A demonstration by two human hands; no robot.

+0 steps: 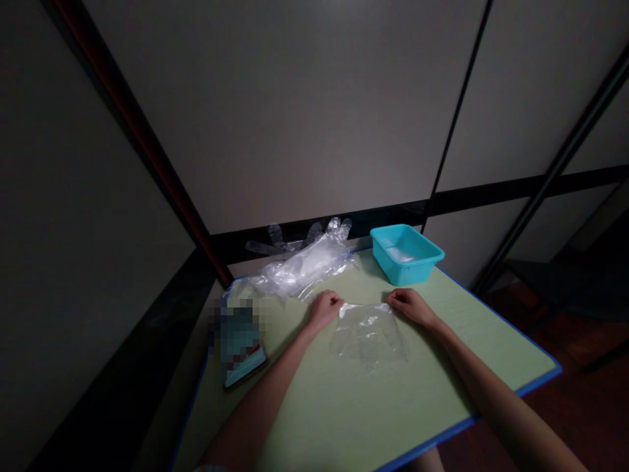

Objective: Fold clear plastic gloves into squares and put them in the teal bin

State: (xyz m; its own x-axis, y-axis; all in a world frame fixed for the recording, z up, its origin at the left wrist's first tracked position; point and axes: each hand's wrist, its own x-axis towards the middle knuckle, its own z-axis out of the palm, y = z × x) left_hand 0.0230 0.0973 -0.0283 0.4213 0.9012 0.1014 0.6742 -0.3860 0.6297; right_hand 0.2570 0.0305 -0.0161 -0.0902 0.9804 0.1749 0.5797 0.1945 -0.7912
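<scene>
A clear plastic glove (pixel 367 335) lies flat on the light green table (pixel 344 406), its far edge stretched between my hands. My left hand (pixel 324 309) is closed in a pinch on the glove's far left corner. My right hand (pixel 409 305) is closed in a pinch on its far right corner. Both forearms reach in from the near edge.
A heap of clear plastic gloves (pixel 302 262) lies at the table's far left. A teal plastic bin (pixel 405 254) holding some clear plastic stands at the far right corner. A phone (pixel 240 344) rests near the left edge. Grey partition walls enclose the table.
</scene>
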